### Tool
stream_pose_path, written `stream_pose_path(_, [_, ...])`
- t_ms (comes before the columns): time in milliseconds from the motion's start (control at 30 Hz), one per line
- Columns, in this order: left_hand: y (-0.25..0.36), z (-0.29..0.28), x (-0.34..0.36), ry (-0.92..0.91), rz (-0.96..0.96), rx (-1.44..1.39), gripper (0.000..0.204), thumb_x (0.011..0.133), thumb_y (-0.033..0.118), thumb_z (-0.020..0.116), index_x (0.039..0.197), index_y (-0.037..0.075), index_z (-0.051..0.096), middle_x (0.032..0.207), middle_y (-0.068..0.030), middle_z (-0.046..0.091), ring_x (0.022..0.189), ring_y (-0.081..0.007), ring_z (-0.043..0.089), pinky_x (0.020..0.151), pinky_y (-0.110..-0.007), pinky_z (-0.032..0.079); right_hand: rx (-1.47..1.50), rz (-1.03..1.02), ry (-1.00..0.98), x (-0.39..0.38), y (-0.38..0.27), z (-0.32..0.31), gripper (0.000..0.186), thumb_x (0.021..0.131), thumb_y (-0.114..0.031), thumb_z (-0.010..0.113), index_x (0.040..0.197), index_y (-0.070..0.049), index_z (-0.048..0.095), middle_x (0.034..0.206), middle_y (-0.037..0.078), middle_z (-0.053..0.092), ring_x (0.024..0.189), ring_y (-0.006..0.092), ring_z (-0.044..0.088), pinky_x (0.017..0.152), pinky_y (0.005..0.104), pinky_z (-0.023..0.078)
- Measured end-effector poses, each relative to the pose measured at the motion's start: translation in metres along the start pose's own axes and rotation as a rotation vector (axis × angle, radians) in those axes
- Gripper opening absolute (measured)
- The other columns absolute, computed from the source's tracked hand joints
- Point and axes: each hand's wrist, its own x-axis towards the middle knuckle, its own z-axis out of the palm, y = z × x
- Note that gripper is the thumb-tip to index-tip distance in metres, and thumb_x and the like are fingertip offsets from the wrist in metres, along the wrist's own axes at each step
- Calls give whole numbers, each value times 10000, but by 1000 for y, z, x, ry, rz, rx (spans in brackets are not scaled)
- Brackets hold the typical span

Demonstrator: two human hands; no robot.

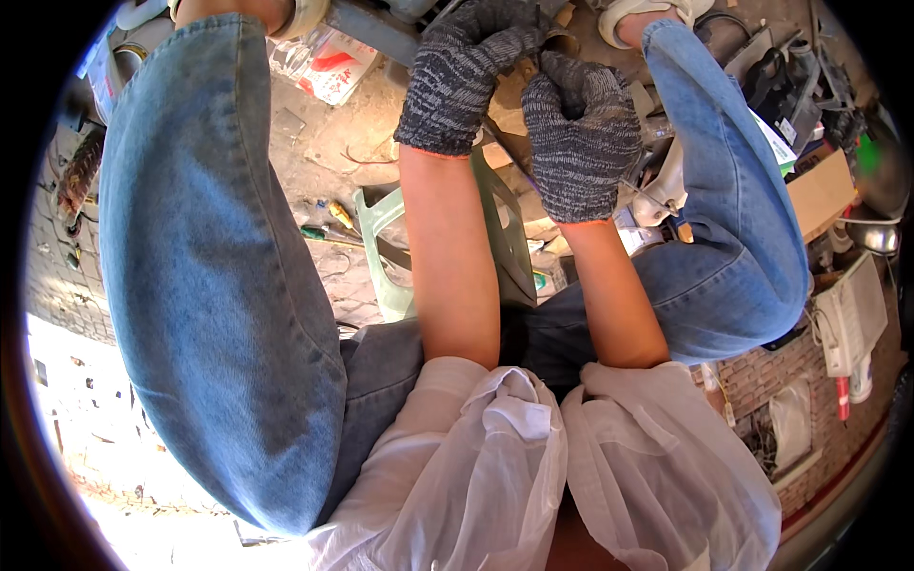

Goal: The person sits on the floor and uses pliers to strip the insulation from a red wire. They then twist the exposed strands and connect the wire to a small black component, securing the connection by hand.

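My left hand, in a grey and black knit glove with an orange cuff edge, is closed near the top of the view. Close by on its right, my right hand wears a matching glove, its fingers curled with thumb and fingertips together. What either hand grips is too small and dark to make out. Just beyond the fingertips a brownish round metal part shows. A thin dark rod runs slantwise in the gap between the hands. Dark metal machinery lies beyond my left hand.
A pale green plastic stool stands below my forearms. A yellow-handled tool and a red and white package lie on the ground at left. To the right are a cardboard box, black plastic parts and a white appliance casing.
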Motion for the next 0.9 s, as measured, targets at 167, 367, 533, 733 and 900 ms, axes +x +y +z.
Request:
stream_pose_path(167, [2, 6, 0, 18, -8, -31, 223, 819, 98, 691, 1006, -14, 642, 996, -70, 653, 933, -180, 598, 870, -305, 470, 7, 14, 24, -2, 2, 4, 170, 765, -109, 688, 921, -42, 691, 825, 117, 666, 760, 283, 634, 726, 375, 508])
stream_pose_path(367, [-2, 6, -1, 20, 1, -80, 224, 824, 96, 687, 1013, -12, 634, 995, -73, 651, 937, -177, 594, 880, -307, 471, -82, -20, 6, -2, -2, 1, 182, 775, -111, 683, 945, -46, 691, 816, 116, 661, 737, 272, 628, 708, 372, 504])
stream_pose_path(533, [-7, 2, 3, -24, 47, -106, 209, 819, 101, 686, 991, -5, 634, 968, -62, 645, 928, -173, 588, 882, -304, 467, -91, -50, 37, -4, 2, 5, 189, 769, -100, 686, 951, -52, 692, 803, 114, 650, 723, 265, 623, 697, 371, 502])
stream_pose_path(733, [-1, 6, 1, 14, 7, -41, 183, 817, 104, 681, 958, -3, 635, 959, -57, 636, 920, -168, 580, 860, -295, 462, 8, -27, 74, -8, 11, 11, 198, 753, -91, 687, 947, -50, 691, 795, 110, 644, 712, 258, 614, 692, 369, 499])
stream_pose_path(900, [-6, 2, 3, -32, 68, -54, 167, 812, 93, 679, 946, -2, 645, 950, -56, 643, 907, -164, 583, 848, -293, 463, 5, -64, 80, -8, 14, 13, 196, 757, -102, 681, 946, -49, 691, 799, 107, 645, 711, 274, 601, 721, 379, 488])
